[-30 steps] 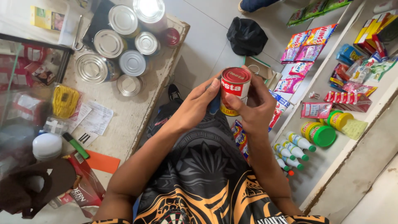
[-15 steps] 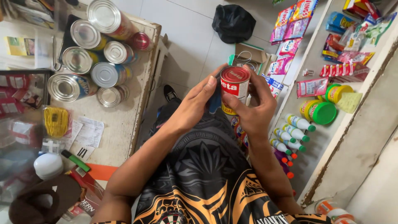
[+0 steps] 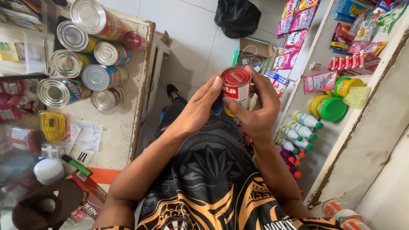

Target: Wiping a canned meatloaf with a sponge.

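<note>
head view: both my hands close around a red-topped tin (image 3: 237, 87), left hand (image 3: 197, 108) and right hand (image 3: 255, 111) fingers wrapped tight, tins on the counter (image 3: 119, 127) nearby.

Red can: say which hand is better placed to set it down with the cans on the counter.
Left, probably. The left hand cups the red can on the side facing the counter, where the other cans stand. The right hand grips it from the shelf side and would have to cross the body.
</note>
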